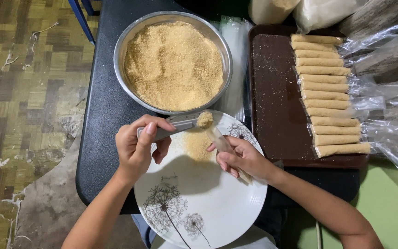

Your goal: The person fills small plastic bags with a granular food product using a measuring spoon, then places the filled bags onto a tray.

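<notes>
Steel bowl (121,50) of brown crumbs sits behind the white plate (217,207); brown tray (272,101) of filled tubes lies right. Left hand (137,147) grips a spoon (180,123), handle left, bowl right. Right hand (245,159) grasps a clear tube (219,142), mouth pointing up-left under the spoon.

A grey metal spoon (180,124) heaped with golden-brown crumbs tips over a narrow clear plastic sleeve (222,145) — both above the white plate's (217,207) far rim.
</notes>
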